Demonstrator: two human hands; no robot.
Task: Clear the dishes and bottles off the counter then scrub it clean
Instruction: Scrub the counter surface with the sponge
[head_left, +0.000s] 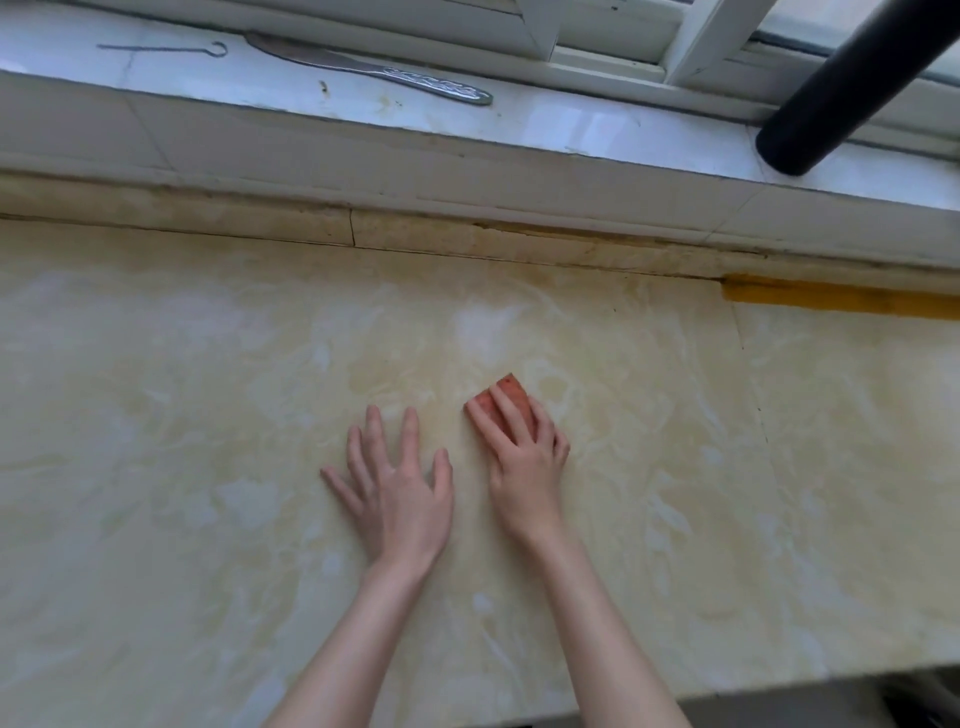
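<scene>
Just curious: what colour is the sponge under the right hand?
The sponge is reddish orange, seen in the head view.

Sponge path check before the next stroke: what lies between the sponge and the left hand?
Only bare counter lies between the sponge and the left hand, in the head view.

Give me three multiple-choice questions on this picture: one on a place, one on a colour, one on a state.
1. Where does the knife lie? A in a drawer; B on the window sill; C in a sink.
2. What colour is the sponge? A blue; B orange-red; C green.
3. How is the left hand? A flat, fingers spread; B a fist; C gripping a bottle.
Key: 1 B, it lies raised behind the counter; 2 B, visible under the right hand; 3 A, palm down on the counter.
</scene>
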